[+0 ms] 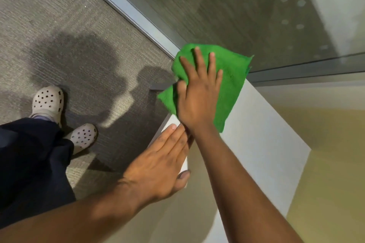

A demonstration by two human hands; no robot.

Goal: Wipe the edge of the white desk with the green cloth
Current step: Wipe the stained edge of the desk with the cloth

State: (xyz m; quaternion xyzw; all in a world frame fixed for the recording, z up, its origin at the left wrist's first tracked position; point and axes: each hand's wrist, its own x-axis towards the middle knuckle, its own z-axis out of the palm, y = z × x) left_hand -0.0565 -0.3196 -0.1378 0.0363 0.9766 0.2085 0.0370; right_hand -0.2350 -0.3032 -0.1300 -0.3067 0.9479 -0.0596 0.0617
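The green cloth lies spread over the far corner of the white desk, part of it hanging over the left edge. My right hand presses flat on the cloth, fingers spread, thumb curled around the desk's edge. My left hand rests flat on the desk's left edge just behind it, fingers together, touching the right wrist and holding nothing.
A glass wall with a metal floor rail runs diagonally past the desk's far corner. Grey carpet lies to the left, with my feet in beige perforated clogs and dark trousers. Yellowish light falls on the desk's right side.
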